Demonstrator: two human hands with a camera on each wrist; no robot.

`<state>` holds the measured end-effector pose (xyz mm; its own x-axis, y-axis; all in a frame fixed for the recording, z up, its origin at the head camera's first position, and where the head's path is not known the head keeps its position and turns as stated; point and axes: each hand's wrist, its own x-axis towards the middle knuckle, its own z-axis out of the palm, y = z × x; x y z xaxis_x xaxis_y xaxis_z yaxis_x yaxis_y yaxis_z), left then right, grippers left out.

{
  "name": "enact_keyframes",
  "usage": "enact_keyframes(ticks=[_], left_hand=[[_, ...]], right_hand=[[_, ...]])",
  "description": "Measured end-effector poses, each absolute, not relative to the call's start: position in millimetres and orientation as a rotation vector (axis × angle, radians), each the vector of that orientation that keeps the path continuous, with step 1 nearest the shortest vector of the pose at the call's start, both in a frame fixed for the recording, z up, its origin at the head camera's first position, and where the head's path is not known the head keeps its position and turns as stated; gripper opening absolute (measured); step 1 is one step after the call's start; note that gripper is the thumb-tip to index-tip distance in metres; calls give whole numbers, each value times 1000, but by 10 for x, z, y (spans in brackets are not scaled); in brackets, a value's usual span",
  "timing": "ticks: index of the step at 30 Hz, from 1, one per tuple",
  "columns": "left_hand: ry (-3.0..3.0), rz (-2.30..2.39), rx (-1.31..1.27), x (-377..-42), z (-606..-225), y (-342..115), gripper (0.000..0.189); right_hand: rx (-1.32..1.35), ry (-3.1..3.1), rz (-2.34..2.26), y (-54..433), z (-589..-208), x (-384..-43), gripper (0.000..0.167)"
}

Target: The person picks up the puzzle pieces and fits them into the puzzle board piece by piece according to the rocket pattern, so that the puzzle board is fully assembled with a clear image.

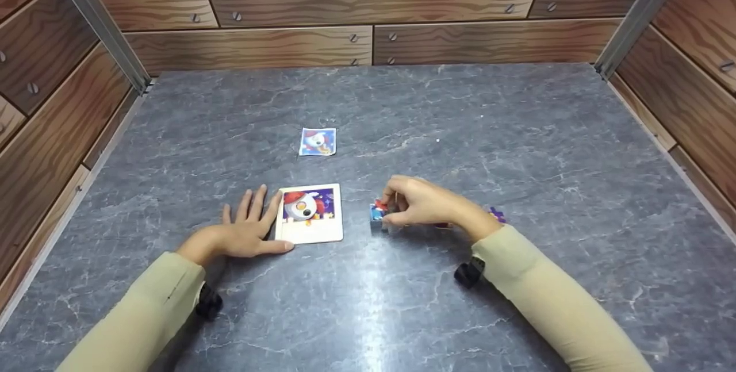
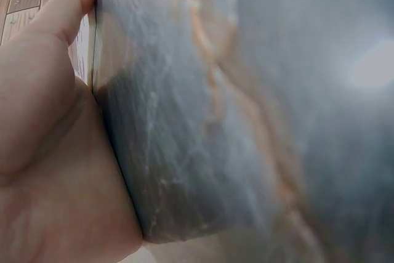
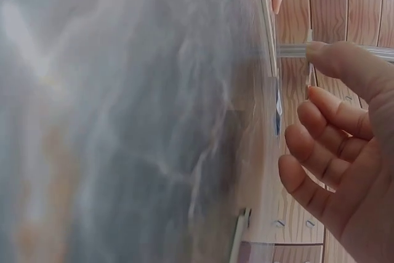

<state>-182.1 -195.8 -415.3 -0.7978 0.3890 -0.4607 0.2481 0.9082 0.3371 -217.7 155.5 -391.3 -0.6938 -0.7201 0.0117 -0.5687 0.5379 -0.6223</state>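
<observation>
1. Left of the right hand [image 1: 422, 202], across a short stretch of tabletop [image 1: 356, 205]: picture board [image 1: 310, 233], flat, printed part on the far side, bare pale strip on the near side. This sideways offset is probably what a coming move turns on.
2. Right fingers curled; thumb and forefinger tips nearly meet, apparently pinching a thin piece [image 3: 309, 73], edge-on in the right wrist view. Its long axis: cannot tell.
3. Right at those fingertips, blue-and-red piece [image 1: 376, 212], partly covered. Same as the pinched one or separate: unclear.
4. Left hand [image 1: 247, 237] is the nearer to the board, touching its left edge. Fingers straight, spread, gripping nothing; likely steadying.
5. Board close to square as seen; no sure long axis.
6. Possible obstruction: left forefinger and thumb at the board's left edge. Right edge uncovered.
7. Around: purple piece [image 1: 496, 215] beyond the right wrist, partly hidden; small picture card [image 1: 318, 142] farther off, past the board.
</observation>
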Motion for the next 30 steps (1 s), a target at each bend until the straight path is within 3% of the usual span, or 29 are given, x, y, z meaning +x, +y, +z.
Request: enact_keyframes(ticks=[30], left_hand=[[2540,360,442,-1830,-4189,-1969,110]], right_hand=[[-1304,2433,-1056,1001,-3918,-2134,24]])
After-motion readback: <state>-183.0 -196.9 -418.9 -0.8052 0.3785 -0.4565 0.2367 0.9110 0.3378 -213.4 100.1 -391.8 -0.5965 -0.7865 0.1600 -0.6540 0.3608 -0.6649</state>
